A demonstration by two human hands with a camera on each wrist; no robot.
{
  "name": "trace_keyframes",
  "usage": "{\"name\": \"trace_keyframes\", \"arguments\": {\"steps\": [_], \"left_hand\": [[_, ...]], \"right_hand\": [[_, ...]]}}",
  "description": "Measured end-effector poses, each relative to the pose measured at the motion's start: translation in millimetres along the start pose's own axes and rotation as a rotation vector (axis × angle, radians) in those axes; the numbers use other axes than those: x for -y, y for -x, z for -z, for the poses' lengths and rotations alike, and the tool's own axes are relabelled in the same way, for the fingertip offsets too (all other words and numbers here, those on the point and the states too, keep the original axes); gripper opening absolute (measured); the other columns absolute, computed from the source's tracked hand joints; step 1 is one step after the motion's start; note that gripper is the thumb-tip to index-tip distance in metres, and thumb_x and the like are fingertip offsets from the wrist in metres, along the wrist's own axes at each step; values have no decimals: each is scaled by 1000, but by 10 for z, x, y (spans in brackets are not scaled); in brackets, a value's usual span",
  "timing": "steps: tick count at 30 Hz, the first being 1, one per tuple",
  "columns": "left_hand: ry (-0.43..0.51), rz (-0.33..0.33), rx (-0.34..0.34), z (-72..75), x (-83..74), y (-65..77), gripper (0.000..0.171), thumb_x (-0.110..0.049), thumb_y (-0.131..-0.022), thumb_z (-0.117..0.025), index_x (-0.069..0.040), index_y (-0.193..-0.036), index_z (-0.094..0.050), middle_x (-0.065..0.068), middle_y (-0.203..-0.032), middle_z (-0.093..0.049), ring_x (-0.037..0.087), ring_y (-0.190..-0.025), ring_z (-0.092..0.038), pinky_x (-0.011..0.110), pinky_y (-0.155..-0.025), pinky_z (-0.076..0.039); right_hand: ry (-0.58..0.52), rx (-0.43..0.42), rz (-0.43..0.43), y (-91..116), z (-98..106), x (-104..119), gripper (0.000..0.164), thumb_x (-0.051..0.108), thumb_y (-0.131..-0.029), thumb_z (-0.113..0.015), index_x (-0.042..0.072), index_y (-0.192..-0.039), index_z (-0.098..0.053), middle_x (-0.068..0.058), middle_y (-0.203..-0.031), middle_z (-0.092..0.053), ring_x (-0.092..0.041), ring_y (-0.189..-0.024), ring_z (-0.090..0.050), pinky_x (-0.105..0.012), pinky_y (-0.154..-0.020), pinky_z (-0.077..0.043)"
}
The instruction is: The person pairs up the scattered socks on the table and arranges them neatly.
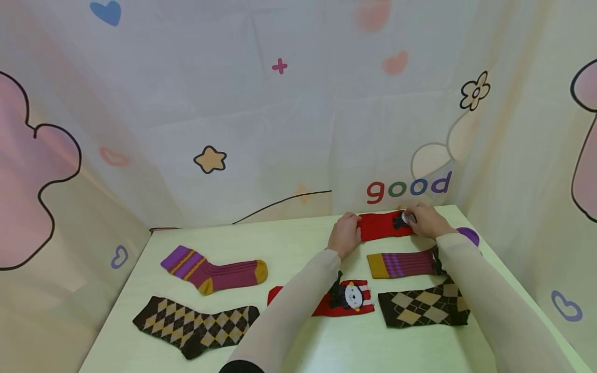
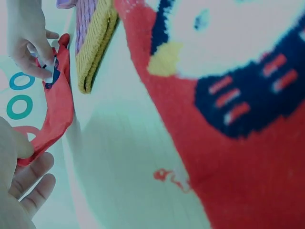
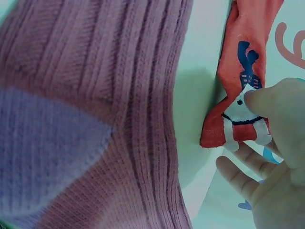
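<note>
A red sock point(image 1: 378, 227) with a white animal face near its cuff is stretched between the two hands at the table's back right. My left hand point(image 1: 346, 235) pinches one end between thumb and fingers. At the patterned cuff, the right hand point(image 1: 428, 220) grips with its thumb over the animal face, as the right wrist view shows. A second red sock point(image 1: 353, 298) with a penguin-like face lies nearer the front, partly hidden by the left sleeve. Between them is a maroon sock point(image 1: 410, 264) with a mustard toe, partly covered by the right sleeve.
An argyle sock point(image 1: 424, 306) lies at the front right. On the left are another argyle sock point(image 1: 196, 326) and a purple-maroon sock point(image 1: 228, 274). Behind the pale table point(image 1: 298, 238) hangs a printed curtain point(image 1: 298, 129). A round purple patch point(image 1: 468, 235) shows beside the right wrist.
</note>
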State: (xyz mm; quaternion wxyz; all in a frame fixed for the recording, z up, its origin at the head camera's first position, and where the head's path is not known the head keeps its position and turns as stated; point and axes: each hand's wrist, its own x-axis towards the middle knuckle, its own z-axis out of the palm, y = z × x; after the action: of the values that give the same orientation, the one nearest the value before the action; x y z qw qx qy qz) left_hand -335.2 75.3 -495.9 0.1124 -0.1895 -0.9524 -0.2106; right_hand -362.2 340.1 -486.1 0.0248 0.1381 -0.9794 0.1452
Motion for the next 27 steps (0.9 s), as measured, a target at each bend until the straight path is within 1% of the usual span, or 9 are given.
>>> {"name": "trace_keyframes", "arguments": {"steps": [3, 6, 10, 13, 19, 27], "left_hand": [[8, 1, -15, 16, -15, 4, 28, -18, -99, -70, -10, -125, -73, 3, -123, -69, 16, -108, -66, 24, -99, -52], [21, 4, -32, 17, -22, 9, 27, -17, -98, -71, -10, -124, -74, 3, -123, -70, 16, -107, -67, 25, -98, -53], [37, 0, -53, 9, -18, 11, 26, -16, -98, -71, -11, -123, -74, 1, -121, -70, 15, -106, -68, 23, -96, -53], [62, -9, -70, 15, -18, 14, 25, -16, -98, -71, -10, -122, -74, 1, -120, -71, 15, -105, -68, 22, -95, -53], [128, -26, -107, 77, -53, 34, 24, -15, -98, -71, -8, -120, -75, 2, -118, -72, 16, -104, -69, 22, -93, -54], [161, -14, -142, 124, -94, 37, 23, -18, -99, -71, -10, -119, -76, 2, -118, -73, 16, -100, -69, 20, -89, -55]], "right_hand": [[2, -10, 14, -11, 12, -12, 23, 3, -96, -62, -7, -115, -68, -29, -115, -63, -45, -107, -58, -63, -99, -47], [-13, -3, 0, -16, 21, -24, 24, -1, -93, -62, -7, -116, -67, -30, -116, -63, -45, -106, -58, -64, -99, -47], [-36, 7, -30, -12, 42, -19, 29, -7, -90, -60, -8, -119, -66, -32, -121, -60, -45, -106, -55, -65, -99, -46], [-47, 2, -37, 5, 68, -10, 33, -10, -89, -57, -8, -120, -65, -34, -125, -57, -45, -107, -54, -65, -99, -46], [-54, -33, -33, 53, 130, -6, 34, -11, -89, -58, -7, -122, -65, -33, -127, -56, -44, -107, -53, -64, -97, -47], [-58, -66, -1, 77, 189, -15, 33, -9, -89, -61, -4, -122, -67, -30, -122, -58, -41, -98, -55, -59, -87, -51]]}}
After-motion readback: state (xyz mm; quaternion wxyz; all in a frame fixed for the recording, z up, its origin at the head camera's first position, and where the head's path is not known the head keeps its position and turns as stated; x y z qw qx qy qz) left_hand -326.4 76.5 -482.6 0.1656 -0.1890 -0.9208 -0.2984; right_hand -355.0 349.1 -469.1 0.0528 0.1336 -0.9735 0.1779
